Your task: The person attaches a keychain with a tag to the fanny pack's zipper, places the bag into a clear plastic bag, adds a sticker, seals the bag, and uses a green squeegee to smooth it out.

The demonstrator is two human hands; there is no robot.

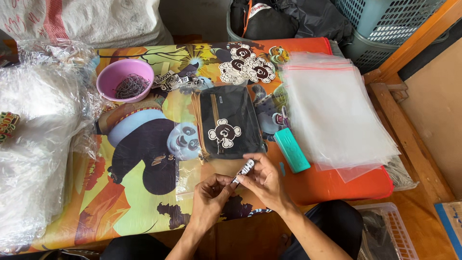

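Note:
My left hand [210, 196] and my right hand [263, 181] meet at the near edge of the table, both pinching a small black-and-white tag [245, 168]. Just beyond them lies a black zip pouch [228, 120] with a white skull-shaped charm [224, 132], inside a clear plastic bag [185, 168]. A pile of similar skull charms [248, 67] sits at the far side. More black-and-white tags [168, 81] lie next to a pink bowl [125, 80] holding thin dark metal loops.
A stack of clear zip bags [337, 110] covers the right of the colourful cartoon tablecloth [125, 202]. A teal block [292, 149] lies beside it. Crumpled clear plastic [33, 144] fills the left. Baskets [385, 24] and a wooden frame [409, 139] stand at the right.

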